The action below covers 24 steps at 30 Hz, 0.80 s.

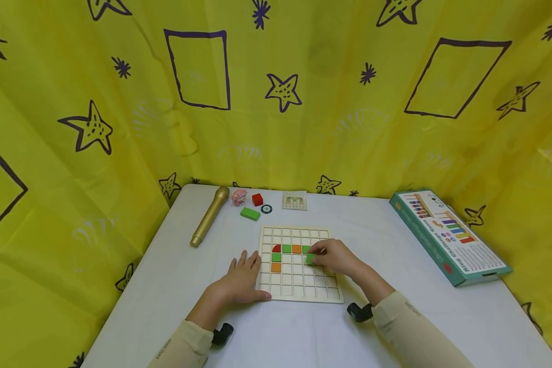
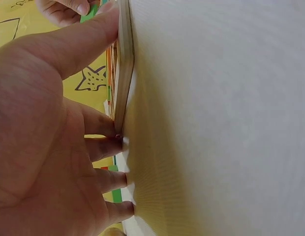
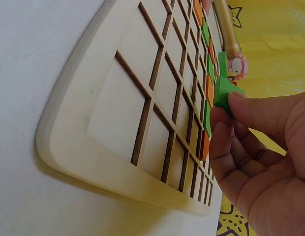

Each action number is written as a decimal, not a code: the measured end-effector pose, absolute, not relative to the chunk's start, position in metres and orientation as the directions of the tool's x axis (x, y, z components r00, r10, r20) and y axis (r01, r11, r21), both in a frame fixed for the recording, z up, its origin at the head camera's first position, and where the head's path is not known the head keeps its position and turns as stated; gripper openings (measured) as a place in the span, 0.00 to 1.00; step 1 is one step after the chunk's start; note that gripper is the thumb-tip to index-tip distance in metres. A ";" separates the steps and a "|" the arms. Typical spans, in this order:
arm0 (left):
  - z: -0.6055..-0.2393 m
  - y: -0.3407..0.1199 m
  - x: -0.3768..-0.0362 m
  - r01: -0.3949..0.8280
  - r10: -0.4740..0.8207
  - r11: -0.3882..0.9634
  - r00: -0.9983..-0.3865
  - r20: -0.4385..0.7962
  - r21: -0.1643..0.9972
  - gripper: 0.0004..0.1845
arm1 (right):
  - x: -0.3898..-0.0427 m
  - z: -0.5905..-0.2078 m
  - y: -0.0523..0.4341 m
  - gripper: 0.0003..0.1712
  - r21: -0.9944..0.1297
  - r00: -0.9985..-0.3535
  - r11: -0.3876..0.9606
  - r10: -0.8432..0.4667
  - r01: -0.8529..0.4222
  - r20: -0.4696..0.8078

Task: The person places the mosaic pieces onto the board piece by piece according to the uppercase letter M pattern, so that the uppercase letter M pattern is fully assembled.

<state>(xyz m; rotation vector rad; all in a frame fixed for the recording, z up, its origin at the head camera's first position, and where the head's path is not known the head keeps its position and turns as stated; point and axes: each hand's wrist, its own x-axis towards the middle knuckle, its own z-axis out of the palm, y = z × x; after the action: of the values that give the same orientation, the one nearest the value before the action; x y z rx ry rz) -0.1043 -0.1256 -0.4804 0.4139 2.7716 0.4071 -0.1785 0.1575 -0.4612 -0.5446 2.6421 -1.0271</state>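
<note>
A wooden grid board (image 1: 299, 291) lies flat on the table, with red, green and orange tiles in some of its squares. My right hand (image 1: 336, 256) pinches a small green block (image 3: 222, 92) between thumb and fingers, just above the board's right-hand squares. Beside the board's left edge rests my left hand (image 1: 241, 281), its fingers straight and spread. Its thumb (image 2: 88, 42) touches the near left corner of the board. Along one row sit a red tile (image 1: 276, 248) with a rounded corner, a green tile (image 1: 286, 249) and an orange tile (image 1: 296, 249).
Behind the board are a gold microphone (image 1: 210, 217), a pink figure (image 1: 239, 197), a red cube (image 1: 257, 200), a green block (image 1: 250, 213), a dark ring (image 1: 267, 209) and a small grid card (image 1: 295, 201). A game box (image 1: 448, 237) lies at the right. Yellow curtain (image 1: 322, 138) surrounds the table.
</note>
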 end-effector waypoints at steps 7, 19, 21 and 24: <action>-0.482 -0.125 -0.105 0.228 0.317 0.919 -0.913 -0.257 0.322 0.59 | -0.183 -0.463 0.153 0.10 -0.688 -0.894 0.678 -0.438 -0.259 -0.095; -0.482 -0.125 -0.105 0.232 0.321 0.918 -0.911 -0.259 0.321 0.58 | -0.190 -0.464 0.143 0.11 -0.701 -0.883 0.664 -0.457 -0.259 -0.106; -0.481 -0.125 -0.105 0.234 0.323 0.918 -0.910 -0.259 0.321 0.58 | -0.190 -0.464 0.141 0.10 -0.701 -0.882 0.664 -0.459 -0.259 -0.109; -0.481 -0.125 -0.105 0.235 0.324 0.917 -0.910 -0.259 0.324 0.59 | -0.190 -0.464 0.138 0.09 -0.698 -0.881 0.669 -0.459 -0.256 -0.116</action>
<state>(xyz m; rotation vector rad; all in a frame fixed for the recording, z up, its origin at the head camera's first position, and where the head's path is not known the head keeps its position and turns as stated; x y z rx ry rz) -0.1050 -0.1254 -0.4811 0.4141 2.7682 0.4129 -0.1904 0.1383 -0.4638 -0.5712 2.6029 -1.0260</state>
